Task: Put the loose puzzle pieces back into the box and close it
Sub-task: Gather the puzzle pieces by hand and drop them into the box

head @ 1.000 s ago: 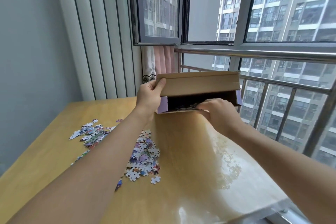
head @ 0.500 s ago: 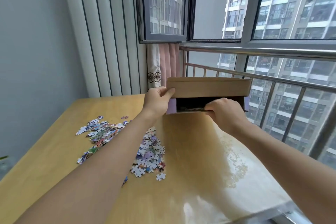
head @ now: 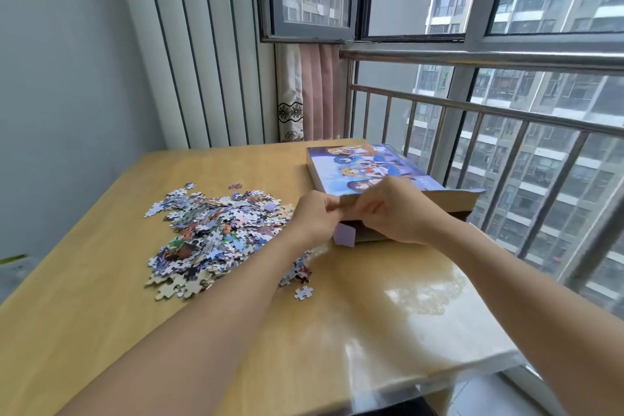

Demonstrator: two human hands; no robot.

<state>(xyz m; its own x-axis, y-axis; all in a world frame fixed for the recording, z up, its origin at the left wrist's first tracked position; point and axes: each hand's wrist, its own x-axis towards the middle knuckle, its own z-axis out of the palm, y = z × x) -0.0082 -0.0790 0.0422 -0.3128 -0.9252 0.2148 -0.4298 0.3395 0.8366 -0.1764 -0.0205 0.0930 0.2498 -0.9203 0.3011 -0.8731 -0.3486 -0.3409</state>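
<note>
The puzzle box (head: 368,165) lies flat on the wooden table (head: 101,297) near the railing, its illustrated face up. Its near end is open, with a cardboard flap and a small purple tab (head: 344,236) showing. My left hand (head: 315,218) pinches the left end of the flap. My right hand (head: 395,211) grips the flap from the front, fingers curled over it. A heap of loose puzzle pieces (head: 216,233) is spread on the table left of the box, partly behind my left forearm. One single piece (head: 303,292) lies apart, nearer to me.
A metal railing (head: 506,111) and window run along the table's right and far side. A pink curtain (head: 319,91) hangs behind the far corner. White vertical slats cover the wall on the left. The table's right edge is close to the box.
The box was held up tilted with its open end toward me; now it lies flat on the table, picture side up. Both hands have come to the near flap.
</note>
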